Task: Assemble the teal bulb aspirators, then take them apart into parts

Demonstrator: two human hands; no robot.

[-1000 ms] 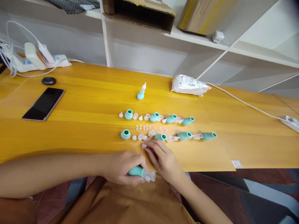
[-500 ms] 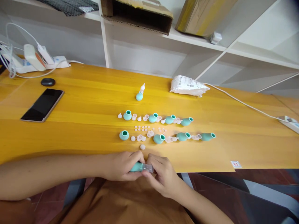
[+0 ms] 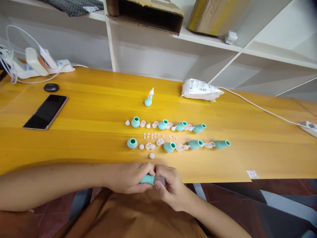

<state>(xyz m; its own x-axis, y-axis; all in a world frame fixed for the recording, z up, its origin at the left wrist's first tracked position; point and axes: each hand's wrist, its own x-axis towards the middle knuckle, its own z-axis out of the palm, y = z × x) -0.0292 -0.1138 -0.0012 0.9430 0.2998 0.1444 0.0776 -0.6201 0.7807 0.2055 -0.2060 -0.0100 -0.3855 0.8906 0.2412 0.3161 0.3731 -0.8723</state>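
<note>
My left hand point(image 3: 127, 178) is closed around a teal squeeze bulb point(image 3: 147, 179) close to my body, past the table's front edge. Against the bulb's mouth sits a clear plastic tube piece point(image 3: 159, 180), pinched by my right hand point(image 3: 173, 190). Two rows of open-mouthed teal bulbs point(image 3: 169, 147) stand or lean on the table beyond my hands. Clear cup-shaped parts point(image 3: 149, 146) and small pointed tips point(image 3: 148, 126) lie among them, with several tiny discs point(image 3: 152, 136) between the rows. Farther back stands an assembled nasal aspirator point(image 3: 148, 101). A round pale piece point(image 3: 152, 156) lies nearest my hands.
On the left of the wooden table point(image 3: 94, 105) are a phone point(image 3: 46, 111), a black mouse point(image 3: 51, 87) and a power strip point(image 3: 63, 66) with cables. At the back lies a white plastic package point(image 3: 201, 91). Shelves behind hold cardboard boxes point(image 3: 218, 16).
Both hands shift slightly to the right with the bulb and clear piece, still held end to end. The view moves a little; the parts on the table stay in place.
</note>
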